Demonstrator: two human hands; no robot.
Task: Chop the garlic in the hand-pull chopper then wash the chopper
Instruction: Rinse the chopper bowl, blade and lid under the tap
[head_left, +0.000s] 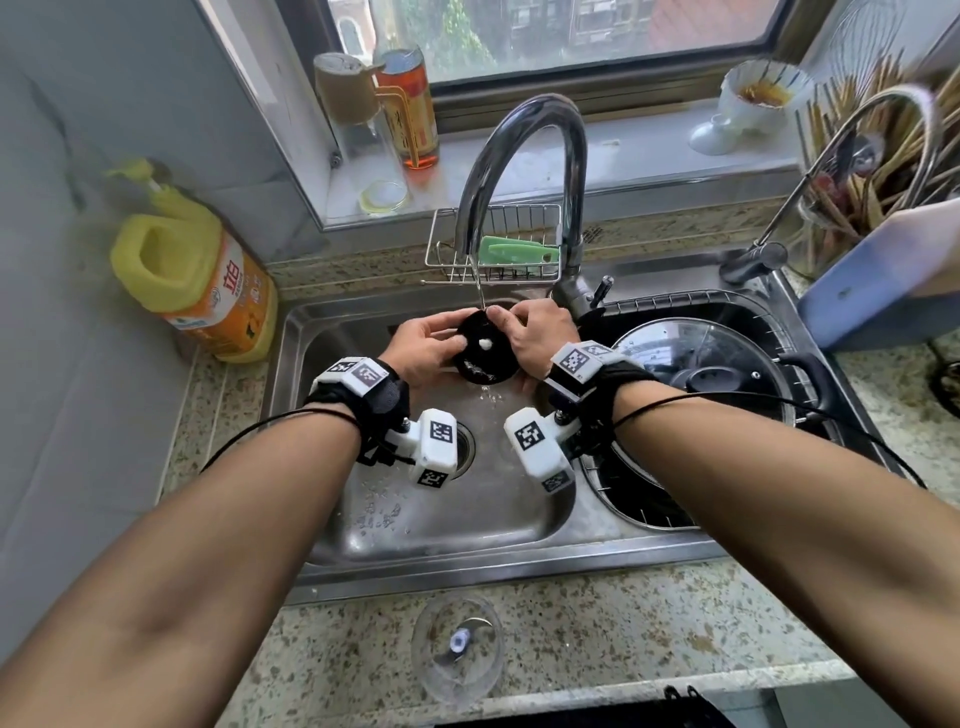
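Both hands are clamped on the round black plastic chopper lid. The left hand curls its fingers round the lid's near-left edge, and the right hand pinches the far-right rim between thumb and fingers. The lid is tilted between them with its underside and small white hub facing up. A thin stream of water from the chrome gooseneck tap just beyond the fingertips lands on the rim by the right thumb and drips off the lower edge into the stainless steel sink beneath both wrists. The lid looks light and rigid, but it is wet and probably oily with garlic, so it is likely to be slippery. The rim is the safest place to hold it, with the fingers wrapped over the edge rather than pressed flat on the face, and the pull-cord housing is probably best kept from flooding. The clear plastic chopper bowl stands well behind the hands, close to the body on the speckled stone table, with its curved steel blade inside and not yet rinsed. The bowl is light and could crack if knocked into the sink, while the blade is sharp and should be lifted by its central post only. A yellow dish-soap bottle stands off to the left of the left hand, within reach.
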